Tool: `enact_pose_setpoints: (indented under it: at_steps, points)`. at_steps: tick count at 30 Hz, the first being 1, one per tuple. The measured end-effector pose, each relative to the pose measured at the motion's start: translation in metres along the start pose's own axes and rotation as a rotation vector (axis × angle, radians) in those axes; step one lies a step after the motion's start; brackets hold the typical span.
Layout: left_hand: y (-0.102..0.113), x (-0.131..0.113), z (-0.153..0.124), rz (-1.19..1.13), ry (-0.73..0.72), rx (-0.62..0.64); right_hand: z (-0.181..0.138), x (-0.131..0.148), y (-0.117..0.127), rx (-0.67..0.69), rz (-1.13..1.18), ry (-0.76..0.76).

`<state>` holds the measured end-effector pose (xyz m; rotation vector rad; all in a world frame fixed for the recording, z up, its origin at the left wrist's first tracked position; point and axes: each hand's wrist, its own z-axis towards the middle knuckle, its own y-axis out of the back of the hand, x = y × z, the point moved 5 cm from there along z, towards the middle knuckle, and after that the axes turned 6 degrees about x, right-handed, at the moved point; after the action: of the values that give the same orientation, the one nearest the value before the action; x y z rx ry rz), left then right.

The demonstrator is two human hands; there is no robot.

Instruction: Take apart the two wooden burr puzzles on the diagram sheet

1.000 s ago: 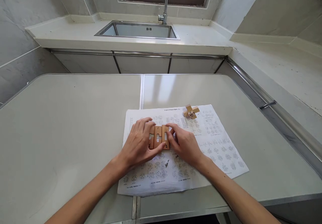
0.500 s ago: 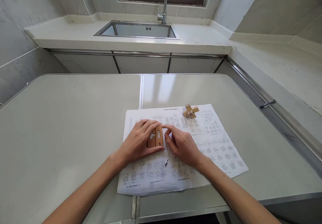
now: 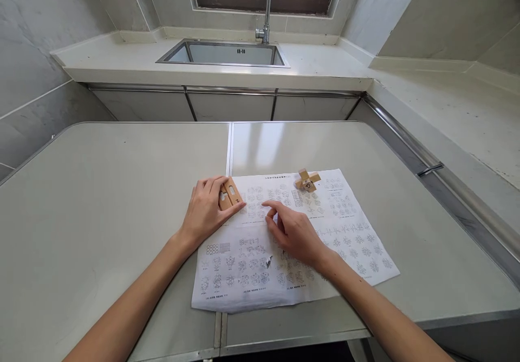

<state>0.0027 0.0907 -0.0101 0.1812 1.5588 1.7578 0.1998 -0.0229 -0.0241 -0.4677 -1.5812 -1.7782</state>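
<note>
My left hand is closed around flat wooden puzzle pieces at the upper left edge of a printed sheet. The pieces have oval slots, and one is marked with a 2. Its thumb lies along their near side, the fingers along the far side. My right hand rests on the middle of the sheet, its index finger bent forward and a gap between finger and thumb; nothing shows in it. A cross-shaped wooden puzzle marked with a letter stands near the sheet's far edge.
The sheet lies across the seam of a pale folding table and has a small tear. Past the table, a counter carries a steel sink and a tap under a window. Another counter runs along the right.
My left hand has slid left and away from me with the wooden pieces, uncovering more print. My right hand stays in place. The view has tilted slightly.
</note>
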Motion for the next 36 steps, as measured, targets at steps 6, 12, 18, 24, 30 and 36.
enact_pose_setpoints:
  at_steps: [6, 12, 18, 24, 30, 36]
  points:
    - [0.003, 0.004, 0.001, -0.015, 0.025, -0.023, 0.000, -0.001, 0.001, 0.009, 0.022, -0.010]
    - [0.011, -0.018, -0.004, -0.002, -0.168, -0.127, 0.001, -0.005, 0.004, -0.006, 0.168, -0.057]
    - [0.014, -0.054, -0.016, -0.040, -0.477, -0.125, 0.005, -0.011, 0.012, -0.065, 0.473, -0.170]
    - [0.008, -0.080, -0.030, -0.033, -0.663, -0.045, 0.007, -0.026, 0.013, -0.117, 0.921, -0.310]
    - [0.002, -0.084, -0.034, -0.024, -0.649, 0.028, 0.011, -0.049, 0.015, -0.210, 1.389, -0.463]
    - [-0.001, -0.087, -0.036, -0.006, -0.704, 0.002, 0.016, -0.061, 0.017, -0.226, 1.728, -0.478]
